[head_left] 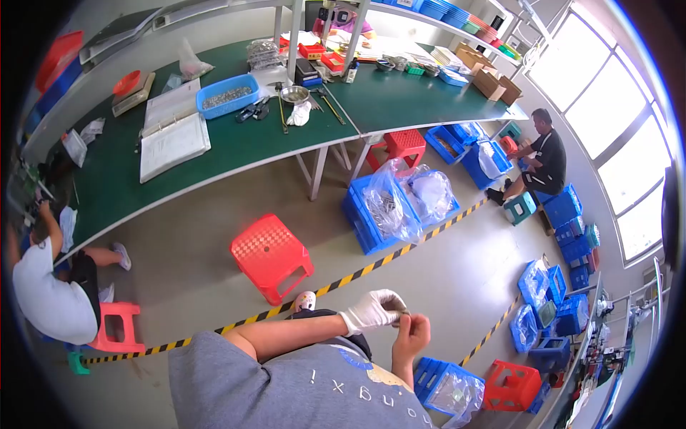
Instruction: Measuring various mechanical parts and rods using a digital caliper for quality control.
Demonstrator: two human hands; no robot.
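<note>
My left hand (373, 311), in a white glove, is closed in a pinch in front of my body. My right hand (412, 337) is bare and also closed, thumb and finger pressed together. The fingertips of both hands meet at a small dark piece (403, 312), too small to name. Just right of my right hand, on the floor, stands a blue crate (431, 382) with clear plastic film in it.
A red stool (268, 250) stands ahead of me by a yellow-black floor stripe (371, 269). Blue crates (371, 232) with bagged metal parts lie beyond. A green worktable (257, 154) bears a blue basin (227, 109) and binder. Two people sit left (53, 293) and far right (549, 154).
</note>
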